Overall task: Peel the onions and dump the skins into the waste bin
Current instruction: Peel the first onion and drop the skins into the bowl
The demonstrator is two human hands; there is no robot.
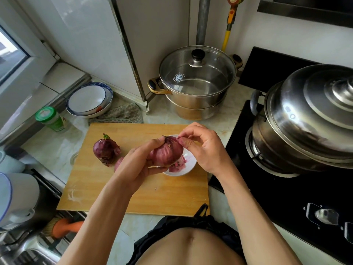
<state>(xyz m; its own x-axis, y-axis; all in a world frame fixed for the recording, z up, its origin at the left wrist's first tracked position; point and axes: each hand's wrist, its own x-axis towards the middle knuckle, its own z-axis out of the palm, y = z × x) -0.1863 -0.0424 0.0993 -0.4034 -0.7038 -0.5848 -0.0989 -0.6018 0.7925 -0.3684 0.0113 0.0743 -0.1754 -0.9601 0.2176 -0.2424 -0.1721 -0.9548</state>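
My left hand (pixel 137 163) grips a red onion (pixel 168 153) and holds it above a small white bowl (pixel 189 165) that contains purple skins. My right hand (pixel 202 148) pinches a strip of skin at the onion's top. A second red onion (pixel 106 150) with a green sprout stands unpeeled on the wooden cutting board (pixel 133 192), to the left. A further purple piece (pixel 118 163) shows just behind my left wrist, mostly hidden. No waste bin is in view.
A steel pot with a glass lid (pixel 196 81) stands behind the board. A lidded steel pot (pixel 309 119) sits on the black gas stove (pixel 286 188) at right. Stacked bowls (pixel 88 100), a cloth and a green-capped jar (pixel 50 118) are at back left. A sink (pixel 23 251) lies at lower left.
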